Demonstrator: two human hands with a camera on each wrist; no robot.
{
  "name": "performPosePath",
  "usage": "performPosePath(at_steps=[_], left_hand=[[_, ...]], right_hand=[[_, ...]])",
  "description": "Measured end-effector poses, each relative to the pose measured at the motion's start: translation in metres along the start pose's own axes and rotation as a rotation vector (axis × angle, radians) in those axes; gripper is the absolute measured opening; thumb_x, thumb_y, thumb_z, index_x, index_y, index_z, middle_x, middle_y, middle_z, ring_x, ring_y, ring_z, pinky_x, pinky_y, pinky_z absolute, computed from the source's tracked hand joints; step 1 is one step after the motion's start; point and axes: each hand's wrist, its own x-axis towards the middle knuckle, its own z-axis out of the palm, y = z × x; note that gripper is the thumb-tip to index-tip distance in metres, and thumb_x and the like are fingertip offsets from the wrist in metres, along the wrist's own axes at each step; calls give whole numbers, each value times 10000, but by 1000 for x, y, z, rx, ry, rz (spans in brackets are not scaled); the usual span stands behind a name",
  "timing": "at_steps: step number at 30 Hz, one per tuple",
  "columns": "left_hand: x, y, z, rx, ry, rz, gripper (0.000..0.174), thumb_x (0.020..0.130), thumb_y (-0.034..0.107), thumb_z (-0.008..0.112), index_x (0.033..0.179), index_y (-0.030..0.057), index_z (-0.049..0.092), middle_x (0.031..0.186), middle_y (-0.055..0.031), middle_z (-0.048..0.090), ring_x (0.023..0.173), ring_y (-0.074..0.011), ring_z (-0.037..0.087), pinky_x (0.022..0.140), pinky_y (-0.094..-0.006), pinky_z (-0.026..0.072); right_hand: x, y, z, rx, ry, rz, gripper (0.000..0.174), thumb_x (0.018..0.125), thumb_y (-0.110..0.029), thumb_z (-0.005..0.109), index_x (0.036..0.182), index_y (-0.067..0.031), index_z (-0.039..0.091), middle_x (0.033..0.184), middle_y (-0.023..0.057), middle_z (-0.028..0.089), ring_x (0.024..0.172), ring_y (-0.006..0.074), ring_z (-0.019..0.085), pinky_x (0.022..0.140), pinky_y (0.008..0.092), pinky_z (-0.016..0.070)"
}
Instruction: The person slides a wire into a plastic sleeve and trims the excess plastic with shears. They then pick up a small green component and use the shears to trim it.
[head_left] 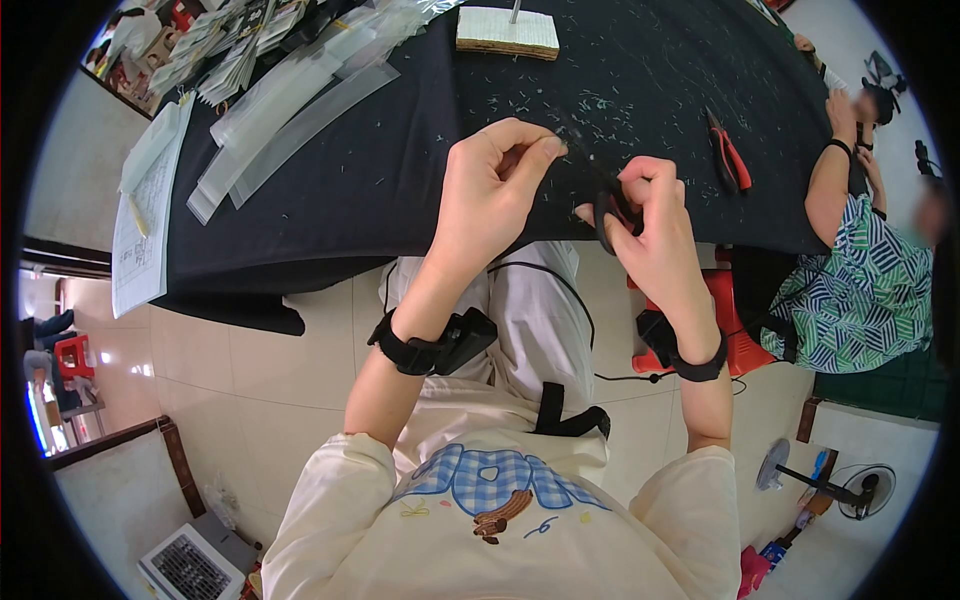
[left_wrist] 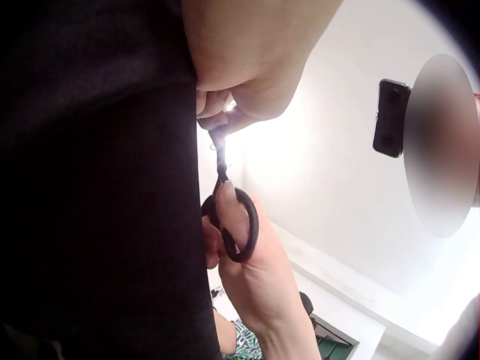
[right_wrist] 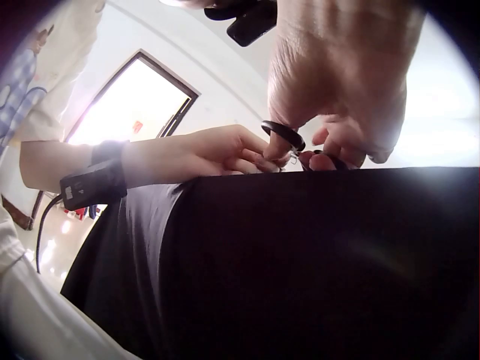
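My right hand (head_left: 655, 235) holds black-handled scissors (head_left: 601, 212), with the thumb through one ring and the fingers at the other. The blades point up and left, toward my left hand (head_left: 492, 190). That hand pinches something tiny between thumb and forefinger, and I cannot tell what it is. In the left wrist view the scissors (left_wrist: 253, 236) stand with their blades close under the left fingertips, where a fine curl shows. The right wrist view has one handle ring (right_wrist: 285, 136) around the thumb, with the left hand (right_wrist: 217, 154) just beside it.
Thin clippings (head_left: 600, 118) litter the black cloth (head_left: 420, 160). Red-handled pliers (head_left: 735, 160) lie to the right, a white-topped block (head_left: 507, 32) at the back. Clear plastic strips (head_left: 300, 130) and a paper sheet (head_left: 150, 240) are at left. Another person (head_left: 860, 270) sits on the right.
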Motion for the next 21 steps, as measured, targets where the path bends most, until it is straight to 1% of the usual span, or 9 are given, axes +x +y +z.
performPosePath(at_steps=[2,3,6,8,11,12,14,17,21], left_hand=[[0,1,0,-5,6,-8,131,870,72,574,856,-43,636,780,-20,627,657,-14,479,550,-162,361],[0,1,0,-4,7,-8,131,870,72,574,856,-43,636,780,-20,627,657,-14,479,550,-162,361],[-1,2,0,22,9,-11,128,868,77,583,859,-37,641,777,-16,629,633,-1,463,522,-152,340],[-1,2,0,28,10,-8,126,866,80,587,861,-34,643,770,-10,629,614,5,447,506,-154,326],[-1,2,0,31,14,10,120,865,73,584,852,-32,640,749,3,613,604,9,436,497,-156,317],[-1,2,1,32,14,9,120,865,73,584,852,-32,640,749,3,613,604,9,436,497,-156,317],[0,2,3,-3,49,39,101,827,54,594,819,-37,637,624,0,556,552,-22,428,486,-194,339],[-2,1,1,32,18,21,106,861,49,575,831,-36,630,702,33,563,594,14,421,481,-154,297],[-2,1,0,41,19,40,101,862,38,568,833,-38,628,700,39,553,596,16,419,478,-154,294]], right_hand=[[-1,2,-3,108,-22,137,414,758,16,644,1039,-43,346,748,70,571,758,153,469,666,254,394],[0,2,-2,108,-22,137,414,758,16,644,1039,-43,346,748,70,571,758,153,469,666,254,394],[-1,4,1,103,68,106,452,752,14,663,1037,-40,317,763,68,552,696,123,456,641,236,398],[-3,2,4,183,84,67,515,733,-165,732,1075,-18,376,756,60,550,712,173,459,789,305,330],[-2,-7,2,69,67,51,568,711,-222,755,1068,-3,371,770,59,543,723,169,463,795,317,329],[-2,-9,2,26,52,44,571,715,-242,749,1065,1,368,742,49,535,686,167,468,789,319,320],[0,-11,3,11,38,39,560,719,-240,744,1062,-4,369,725,47,535,657,168,467,779,317,315],[2,-13,4,-11,22,22,537,725,-232,735,1056,-17,370,695,42,537,606,174,462,761,312,304],[4,-17,2,-14,11,24,501,729,-209,723,1045,-38,373,681,45,549,583,186,457,747,313,297]])
